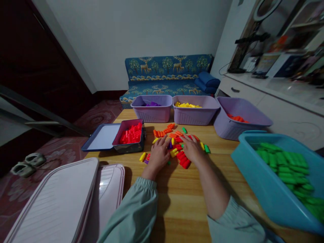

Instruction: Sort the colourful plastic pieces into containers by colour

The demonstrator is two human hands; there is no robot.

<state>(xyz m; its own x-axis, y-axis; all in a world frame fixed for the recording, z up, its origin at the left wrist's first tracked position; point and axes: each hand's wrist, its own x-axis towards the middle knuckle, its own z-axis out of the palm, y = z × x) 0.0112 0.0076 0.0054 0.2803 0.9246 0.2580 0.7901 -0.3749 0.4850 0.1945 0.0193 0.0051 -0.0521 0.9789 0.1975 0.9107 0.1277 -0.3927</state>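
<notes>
A mixed pile of small, stubby plastic pieces lies on the wooden table, with red pieces, orange pieces, yellow pieces and green pieces among them. My left hand rests on the pile's left side, fingers stretched forward near a purple piece. Over the right side lies my right hand, its fingers apart above red and green pieces. Both hands look open, though the pieces right under the fingers are hidden. A tin box of red pieces stands left of the pile, its lid folded back.
Along the back stand lilac bins holding purple, yellow and orange-red pieces. A turquoise bin of green pieces is at right. Pale lids lie front left. Behind the table is a patterned sofa.
</notes>
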